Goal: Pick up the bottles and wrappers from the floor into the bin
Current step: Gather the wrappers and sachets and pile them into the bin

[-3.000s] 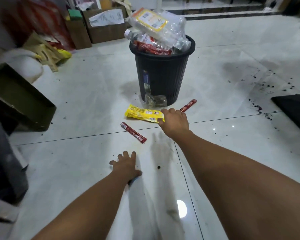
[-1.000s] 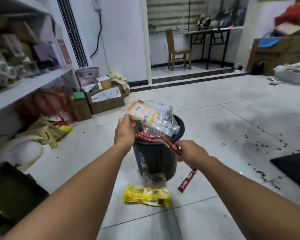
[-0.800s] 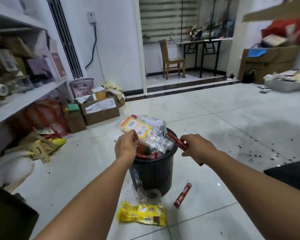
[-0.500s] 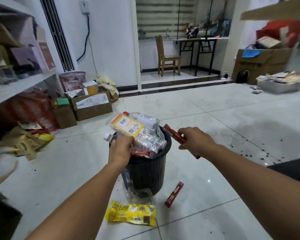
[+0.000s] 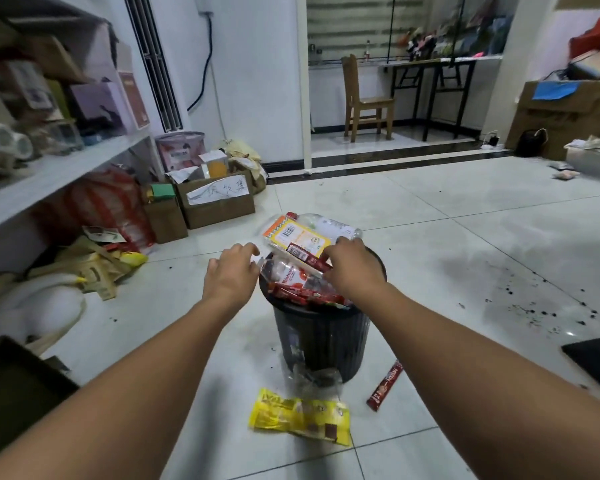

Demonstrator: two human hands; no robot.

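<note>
Left hand (image 5: 231, 275), its grip not tellable, is curled at the left rim of the black bin (image 5: 321, 337), a red wrapper (image 5: 305, 256) is pinched above it by the right hand (image 5: 354, 268), and a yellow wrapper (image 5: 302, 417) and red sachet (image 5: 385, 386) are left on the floor (image 5: 465, 271).

The right hand (image 5: 354, 270) covers its own fingertips at the bin's (image 5: 323, 337) one o'clock rim — whether they pinch the red wrapper (image 5: 303, 254) I can't tell. The left hand (image 5: 232, 277), at ten o'clock, curls toward clear plastic (image 5: 273, 269); contact is unclear. Out at nine o'clock the shelf clutter (image 5: 32, 133) is blurred, and a dark slab (image 5: 594, 358) at three o'clock runs off the edge.
</note>
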